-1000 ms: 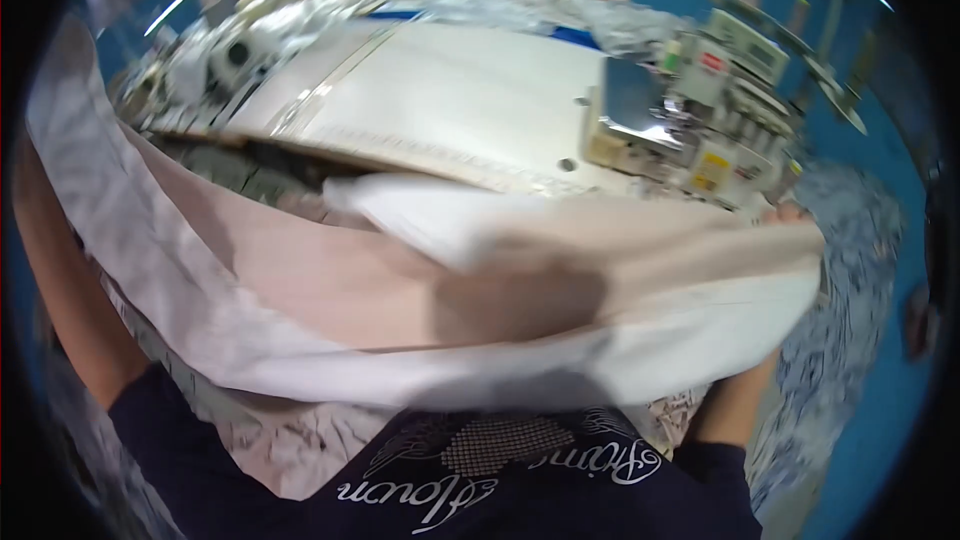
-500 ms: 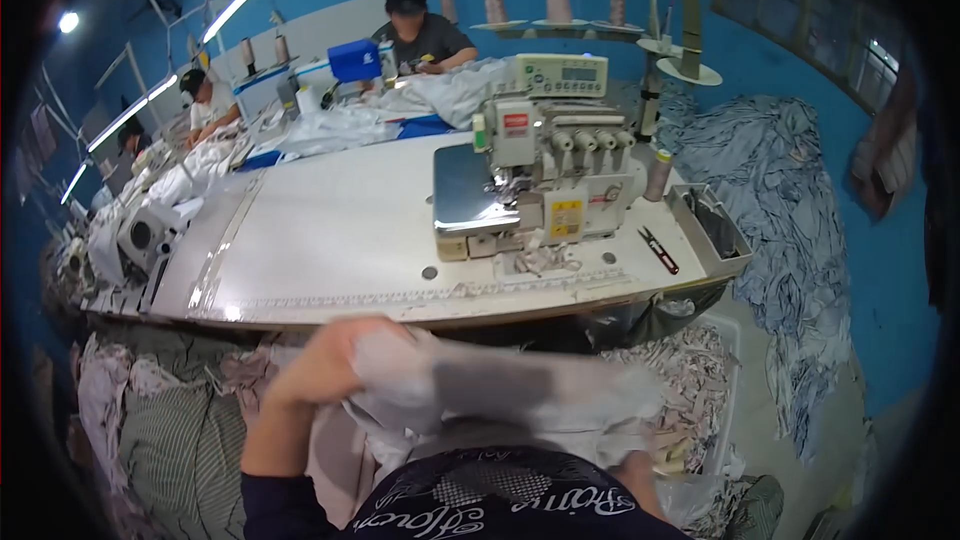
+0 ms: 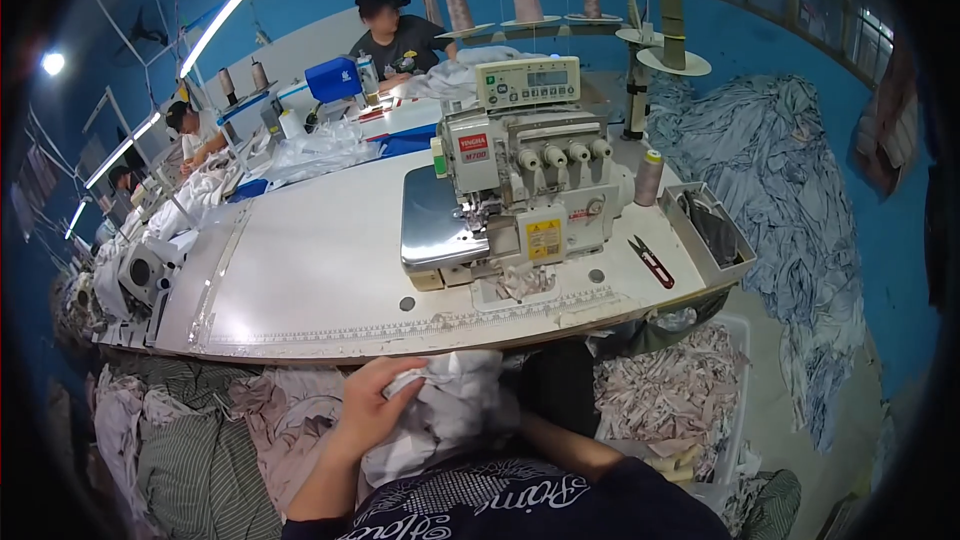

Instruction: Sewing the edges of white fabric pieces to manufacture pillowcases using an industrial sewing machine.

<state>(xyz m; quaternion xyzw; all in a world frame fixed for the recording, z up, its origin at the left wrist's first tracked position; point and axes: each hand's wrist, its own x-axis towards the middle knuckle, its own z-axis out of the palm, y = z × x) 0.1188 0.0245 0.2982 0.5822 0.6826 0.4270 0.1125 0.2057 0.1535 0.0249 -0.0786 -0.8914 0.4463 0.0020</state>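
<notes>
In front of my body, just below the table's front edge, is a bunched piece of pale grey-white fabric [image 3: 450, 405]. My left hand [image 3: 376, 408] grips its left side, thumb on top and fingers curled round it. From the right my forearm reaches in to the fabric; my right hand [image 3: 515, 423] is mostly hidden behind the folds, so its fingers do not show. Beyond the cloth stands a white overlock sewing machine [image 3: 540, 175] with a shiny metal plate on its left.
On the white table [image 3: 300, 250] lie red-handled thread snips [image 3: 652, 262], beside a grey tray [image 3: 735, 258] and a thread cone [image 3: 649, 180]. A bin of fabric scraps [image 3: 740, 380] stands below right. Blue-grey cloth [image 3: 780, 170] is heaped at right. Co-workers sit beyond.
The fabric, stretched wide between my hands before, is now gathered into a bunch. My right hand has come in from the lower right toward my left. The view has shifted slightly.
</notes>
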